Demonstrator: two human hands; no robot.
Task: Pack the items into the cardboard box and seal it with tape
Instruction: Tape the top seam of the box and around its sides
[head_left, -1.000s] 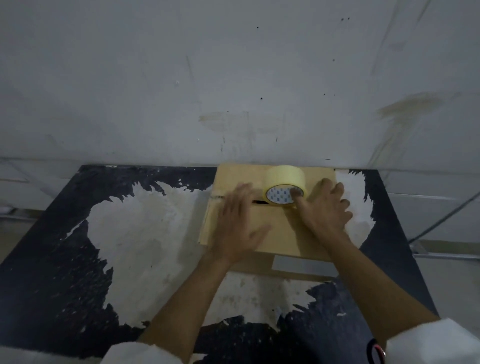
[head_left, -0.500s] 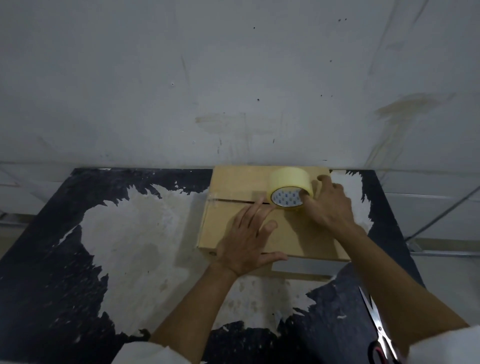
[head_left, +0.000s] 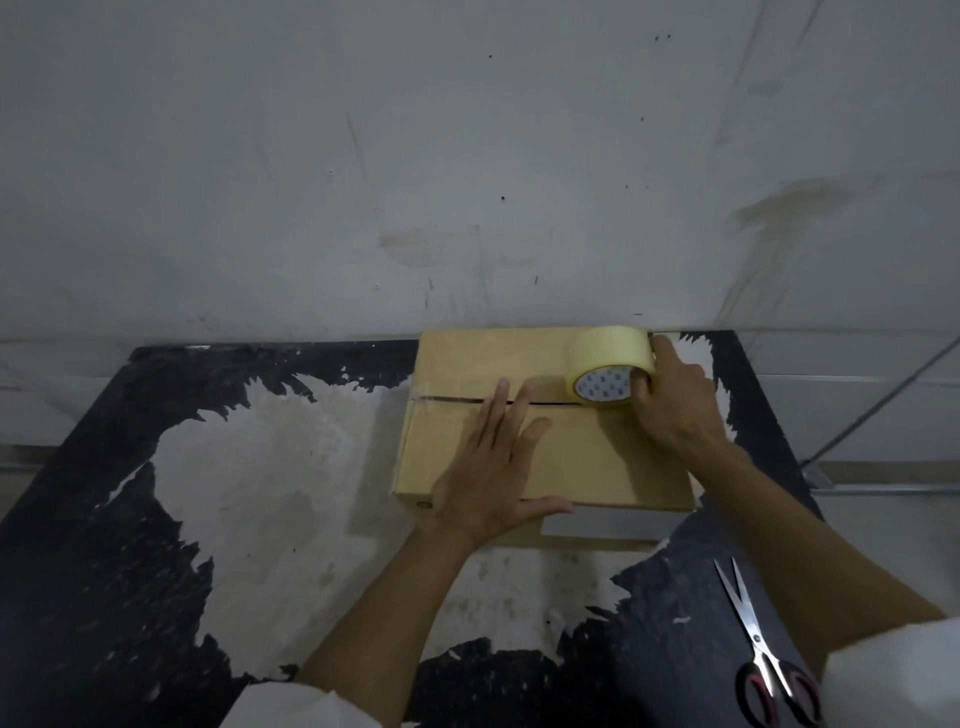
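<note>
1. Head view: the box (head_left: 545, 441) sits at the far edge of the table (head_left: 260, 467), against the wall (head_left: 467, 156), flaps closed, with a dark seam (head_left: 452, 400) running left to right across its top.
2. The roll (head_left: 610, 371) stands on edge on the box lid at the right end of the seam. The right hand (head_left: 675, 400) grips it, fingers curled round its rim and into the core.
3. The left hand (head_left: 493, 467) lies flat on the lid, fingers straight and holding nothing, fingertips reaching the seam.
4. To do this step well, I judge the roll should run straight along the seam and over the right edge, kept taut, while the flat hand presses the laid tape down and keeps the flaps level.
5. The scissors (head_left: 763, 660) lie on the table at lower right, near the right forearm, handy for the cut.
6. Hard to make out: the tape itself is nearly invisible; a faint sheen at the seam's left end may be it, but I cannot tell how much is covered.
7. Hidden: the box's contents, and its right and back sides. The scissor handles are partly cut off by a white sleeve (head_left: 893, 675).
</note>
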